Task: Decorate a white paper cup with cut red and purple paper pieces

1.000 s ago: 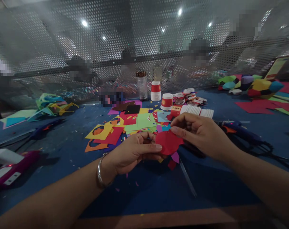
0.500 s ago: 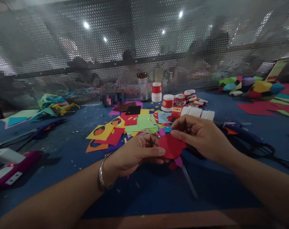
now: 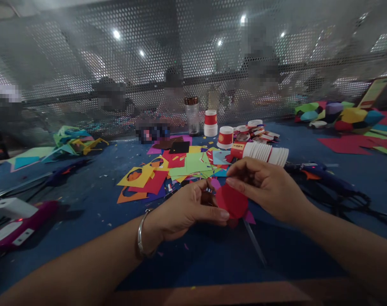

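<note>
Between my hands is a red paper piece (image 3: pixel 232 200), roughly round with straight-looking edges. My left hand (image 3: pixel 193 208), a silver bangle at its wrist, pinches the lower left edge between thumb and fingers. At the upper right edge, the thumb and forefinger of my right hand (image 3: pixel 260 182) are closed on the same piece. Below it a purple scrap (image 3: pixel 250 217) and a clear glue stick (image 3: pixel 255 244) lie on the blue table (image 3: pixel 212 263). Just beyond my hands spread coloured paper sheets (image 3: pixel 193 163), several with round holes cut out.
Paper cups (image 3: pixel 225 137) stand at the back near a glass bottle (image 3: pixel 192 117); a stack of cups (image 3: pixel 263 153) lies sideways. Glue guns lie left (image 3: pixel 66 170) and right (image 3: pixel 327 178) with cables. A purple power strip (image 3: pixel 24 227) sits left. Perforated metal (image 3: pixel 132 63) rises behind.
My hands and the red paper have shifted slightly right and down in view. My left thumb has slid lower along the paper, which has turned and shows a more angular outline.
</note>
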A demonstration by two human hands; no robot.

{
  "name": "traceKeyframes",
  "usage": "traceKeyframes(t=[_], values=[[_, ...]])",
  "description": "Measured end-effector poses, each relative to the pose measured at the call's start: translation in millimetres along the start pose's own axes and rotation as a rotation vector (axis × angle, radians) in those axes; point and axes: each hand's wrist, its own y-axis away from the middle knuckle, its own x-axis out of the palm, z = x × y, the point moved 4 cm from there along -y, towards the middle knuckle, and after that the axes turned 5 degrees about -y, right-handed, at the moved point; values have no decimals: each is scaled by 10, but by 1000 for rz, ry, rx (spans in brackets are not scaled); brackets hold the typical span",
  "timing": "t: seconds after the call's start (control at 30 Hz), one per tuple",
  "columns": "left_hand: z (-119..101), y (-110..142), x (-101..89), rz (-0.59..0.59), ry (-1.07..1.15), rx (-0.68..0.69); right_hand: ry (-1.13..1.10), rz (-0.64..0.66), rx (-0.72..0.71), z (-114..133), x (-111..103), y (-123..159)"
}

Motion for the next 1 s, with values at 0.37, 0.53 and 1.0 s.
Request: traceKeyframes(t=[0.37, 0.53, 1.0], values=[[45, -44, -21, -49, 6, 27, -17, 73, -36, 6, 116, 37], [25, -43, -18, -75, -26, 70, -35, 81, 3, 17, 101, 28], [-10, -24, -35, -129, -35, 135, 59, -50, -16, -14, 3, 19]])
